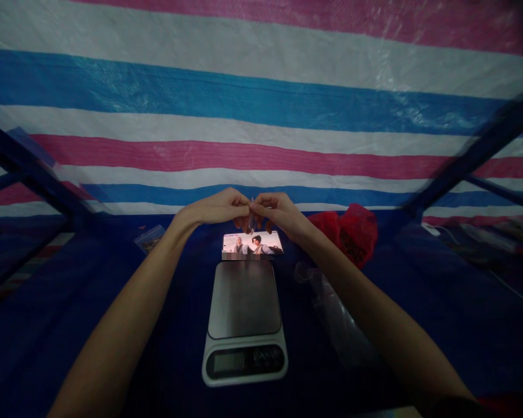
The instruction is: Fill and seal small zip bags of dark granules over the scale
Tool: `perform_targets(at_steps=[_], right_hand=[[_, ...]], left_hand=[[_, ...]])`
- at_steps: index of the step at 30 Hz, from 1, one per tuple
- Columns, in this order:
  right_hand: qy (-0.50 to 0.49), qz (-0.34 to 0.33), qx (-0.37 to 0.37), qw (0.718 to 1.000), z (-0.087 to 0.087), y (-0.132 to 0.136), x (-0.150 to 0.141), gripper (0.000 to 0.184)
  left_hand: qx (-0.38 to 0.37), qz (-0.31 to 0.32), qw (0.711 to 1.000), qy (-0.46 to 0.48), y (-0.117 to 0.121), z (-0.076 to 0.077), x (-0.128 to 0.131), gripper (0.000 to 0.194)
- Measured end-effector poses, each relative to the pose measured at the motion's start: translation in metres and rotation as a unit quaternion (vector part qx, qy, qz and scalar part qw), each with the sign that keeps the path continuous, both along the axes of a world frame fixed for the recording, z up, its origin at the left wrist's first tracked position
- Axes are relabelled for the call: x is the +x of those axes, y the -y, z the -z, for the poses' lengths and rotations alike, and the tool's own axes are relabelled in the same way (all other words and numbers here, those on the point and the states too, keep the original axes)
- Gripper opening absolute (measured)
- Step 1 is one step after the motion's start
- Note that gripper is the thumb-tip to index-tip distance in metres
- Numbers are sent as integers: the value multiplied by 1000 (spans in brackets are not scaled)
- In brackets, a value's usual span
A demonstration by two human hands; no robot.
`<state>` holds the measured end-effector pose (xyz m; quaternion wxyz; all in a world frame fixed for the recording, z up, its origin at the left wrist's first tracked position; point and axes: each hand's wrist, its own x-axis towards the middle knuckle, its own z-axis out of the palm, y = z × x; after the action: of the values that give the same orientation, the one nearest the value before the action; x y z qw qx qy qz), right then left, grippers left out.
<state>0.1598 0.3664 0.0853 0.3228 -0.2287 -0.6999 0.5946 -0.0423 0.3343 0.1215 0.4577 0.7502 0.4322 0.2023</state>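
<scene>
My left hand [232, 209] and my right hand [275, 213] meet above a lit phone [253, 244], fingers pinched together. Between the fingertips is a small clear plastic bag [252, 216], mostly covered by them; its contents cannot be made out. The phone lies flat and plays a video with two figures. Nearer to me sits a kitchen scale [245, 302] with a bare steel plate and a dim display.
Right of my right hand is a red plastic bag [357, 235] with dark contents. Clear plastic bags [337, 316] lie by my right forearm. A small zip bag [150, 238] rests at the left. Blue metal bars [475, 154] and a striped sheet [261, 110] stand behind.
</scene>
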Motion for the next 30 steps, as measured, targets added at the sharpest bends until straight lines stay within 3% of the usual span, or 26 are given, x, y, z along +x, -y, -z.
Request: perform_targets(at_steps=[5, 10, 15, 17, 21, 24, 26, 28, 30], right_hand=[[8, 21, 8, 1000, -5, 3, 0, 40], [31, 9, 12, 999, -3, 1, -2, 29], [121, 33, 98, 987, -9, 1, 0, 19], [183, 81, 172, 965, -14, 2, 1, 21], [297, 189, 297, 887, -22, 9, 2, 29], [313, 230, 336, 858, -24, 13, 2, 16], [279, 219, 306, 884, -23, 13, 4, 14], [239, 172, 234, 926, -22, 11, 6, 19], [203, 138, 172, 954, -20, 7, 8, 13]], left_hand=[[14, -17, 1000, 6, -1, 2, 1, 25], [26, -35, 999, -14, -1, 1, 2, 26], [78, -11, 993, -90, 4, -5, 6, 33], [90, -39, 985, -142, 8, -9, 8, 35], [114, -102, 967, -205, 13, -13, 12, 36], [124, -106, 968, -190, 14, -14, 13, 40], [127, -110, 972, -164, 15, -15, 14, 39], [122, -107, 978, -131, 15, -15, 15, 37], [121, -99, 982, -106, 13, -15, 15, 36]])
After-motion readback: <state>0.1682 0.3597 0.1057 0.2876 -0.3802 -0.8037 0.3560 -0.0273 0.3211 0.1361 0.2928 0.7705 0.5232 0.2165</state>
